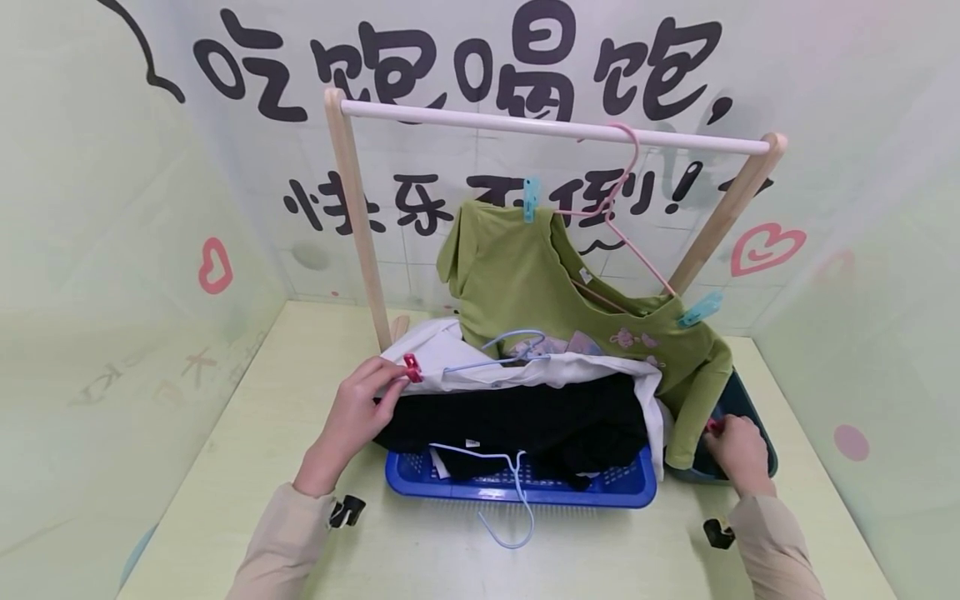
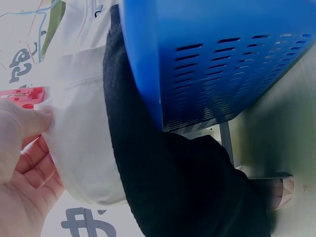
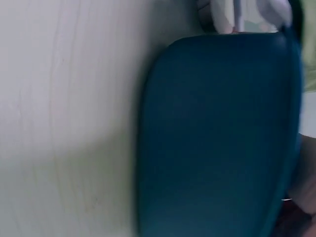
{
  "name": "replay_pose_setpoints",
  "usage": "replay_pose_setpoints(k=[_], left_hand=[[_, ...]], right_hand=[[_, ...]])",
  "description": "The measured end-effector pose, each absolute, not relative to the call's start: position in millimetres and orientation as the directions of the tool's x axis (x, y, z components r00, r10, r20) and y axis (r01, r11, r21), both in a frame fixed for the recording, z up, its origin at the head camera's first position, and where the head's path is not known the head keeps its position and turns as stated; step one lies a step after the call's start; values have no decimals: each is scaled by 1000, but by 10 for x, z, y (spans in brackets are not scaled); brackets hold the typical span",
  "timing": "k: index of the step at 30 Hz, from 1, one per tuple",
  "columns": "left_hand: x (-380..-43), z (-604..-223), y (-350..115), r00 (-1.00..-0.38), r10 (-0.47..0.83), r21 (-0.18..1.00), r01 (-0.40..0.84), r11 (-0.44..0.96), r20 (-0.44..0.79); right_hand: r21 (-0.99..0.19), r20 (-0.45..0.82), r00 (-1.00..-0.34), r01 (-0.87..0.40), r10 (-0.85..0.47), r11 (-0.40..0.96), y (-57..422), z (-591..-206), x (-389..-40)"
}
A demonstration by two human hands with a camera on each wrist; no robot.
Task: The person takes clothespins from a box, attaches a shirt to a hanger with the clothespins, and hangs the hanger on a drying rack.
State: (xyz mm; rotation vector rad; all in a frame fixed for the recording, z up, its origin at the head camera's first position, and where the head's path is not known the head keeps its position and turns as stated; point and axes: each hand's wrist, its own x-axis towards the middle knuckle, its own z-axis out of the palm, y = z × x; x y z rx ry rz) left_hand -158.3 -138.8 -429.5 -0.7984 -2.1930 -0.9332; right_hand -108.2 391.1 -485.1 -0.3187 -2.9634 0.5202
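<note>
My left hand [image 1: 363,408] pinches a red clothespin [image 1: 412,368] at the left shoulder of a white shirt [image 1: 442,354]. In the left wrist view that clothespin [image 2: 29,95] lies against my thumb, beside the white cloth [image 2: 86,133]. A light-blue hanger [image 1: 517,342] sticks out of the white shirt's neck. Over at the right, my right hand [image 1: 738,450] reaches into the dark teal bin [image 1: 768,454] and holds a red clothespin [image 1: 714,427], mostly hidden by the fingers. A black garment [image 1: 517,421] lies over the blue basket [image 1: 517,493], in front of the white shirt.
Behind, a green shirt [image 1: 510,267] hangs from a pink hanger [image 1: 626,179] on the rack's white bar [image 1: 487,121], with teal clothespins [image 1: 531,200] at its shoulders. Another light-blue hanger [image 1: 517,492] hangs over the basket's front. Wooden posts [image 1: 360,225] flank the clothes.
</note>
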Motion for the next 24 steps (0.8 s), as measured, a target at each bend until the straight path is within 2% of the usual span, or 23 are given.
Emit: replay_pose_setpoints(k=[10, 18, 24], left_hand=[[-1587, -4289, -1391, -622, 283, 403, 726, 557, 730], [-1594, -4281, -1383, -615, 284, 396, 731, 556, 736], [-1595, -4286, -1381, -614, 281, 396, 731, 556, 738]], right_hand=[[-383, 319, -925, 73, 206, 921, 3822, -4677, -907], [-361, 403, -904, -13, 143, 933, 3777, -4503, -812], [-347, 443, -885, -22, 143, 937, 3724, -4352, -728]])
